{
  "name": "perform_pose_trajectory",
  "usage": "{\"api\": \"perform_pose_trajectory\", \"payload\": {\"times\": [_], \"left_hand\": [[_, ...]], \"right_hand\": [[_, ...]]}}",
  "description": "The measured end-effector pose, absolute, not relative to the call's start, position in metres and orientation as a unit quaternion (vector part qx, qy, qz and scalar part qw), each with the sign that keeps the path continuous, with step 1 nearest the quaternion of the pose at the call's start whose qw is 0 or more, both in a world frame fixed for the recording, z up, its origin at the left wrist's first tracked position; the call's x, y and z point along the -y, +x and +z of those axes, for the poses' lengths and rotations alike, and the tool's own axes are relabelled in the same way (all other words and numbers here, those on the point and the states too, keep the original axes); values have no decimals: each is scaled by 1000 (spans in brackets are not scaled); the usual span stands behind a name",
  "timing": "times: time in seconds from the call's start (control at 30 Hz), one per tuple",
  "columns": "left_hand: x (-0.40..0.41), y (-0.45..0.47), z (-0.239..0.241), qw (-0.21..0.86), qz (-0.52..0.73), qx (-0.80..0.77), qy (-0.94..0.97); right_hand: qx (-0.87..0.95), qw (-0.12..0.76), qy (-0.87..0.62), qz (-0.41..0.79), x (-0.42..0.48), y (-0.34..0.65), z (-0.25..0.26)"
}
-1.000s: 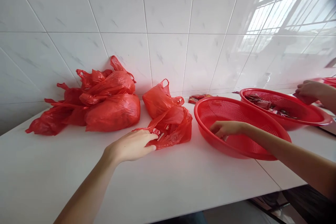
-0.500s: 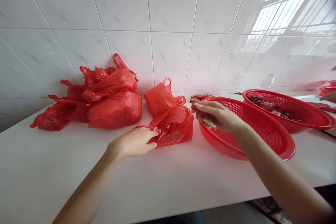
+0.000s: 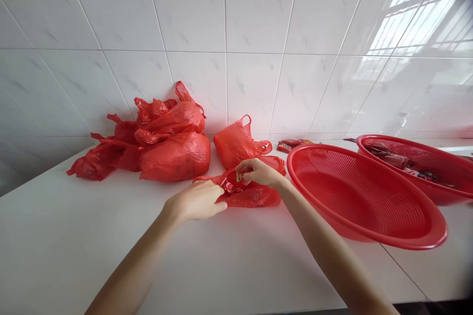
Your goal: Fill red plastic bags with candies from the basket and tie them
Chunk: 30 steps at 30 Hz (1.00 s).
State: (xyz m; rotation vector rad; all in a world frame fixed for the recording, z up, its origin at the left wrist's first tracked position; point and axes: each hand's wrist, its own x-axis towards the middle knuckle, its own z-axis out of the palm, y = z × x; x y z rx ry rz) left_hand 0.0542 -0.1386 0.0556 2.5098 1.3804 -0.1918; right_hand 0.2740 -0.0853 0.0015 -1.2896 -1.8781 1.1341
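An open red plastic bag (image 3: 254, 196) lies on the white counter (image 3: 229, 261) in front of me, with small wrapped packets showing at its mouth. My left hand (image 3: 197, 201) is curled on the bag's near left edge, holding it. My right hand (image 3: 258, 172) hovers over the bag's opening, fingers pinched on a small gold-coloured piece. Just to the right stands a big red mesh basket (image 3: 424, 238) with nothing visible inside.
A heap of knotted red bags (image 3: 162, 142) sits against the tiled wall at the left. A second red basket (image 3: 443, 192) with dark wrapped items stands at the far right. A few red packets (image 3: 290, 145) lie by the wall.
My right hand has left the near basket and come left to the bag's opening. The other person's hand at the far right is gone from view. The view has shifted right.
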Motion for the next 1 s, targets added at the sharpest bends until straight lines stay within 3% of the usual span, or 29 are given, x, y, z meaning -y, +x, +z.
{"api": "perform_pose_trajectory", "payload": {"times": [0.37,0.73,1.0], "left_hand": [[127,55,45,89,-95,-468,874],[122,59,40,107,-103,-500,853],[126,58,49,109,-59,-548,827]], "right_hand": [[726,246,-539,349,82,287,2],[748,38,-626,216,101,298,25],[788,-38,-580,201,120,298,34]]}}
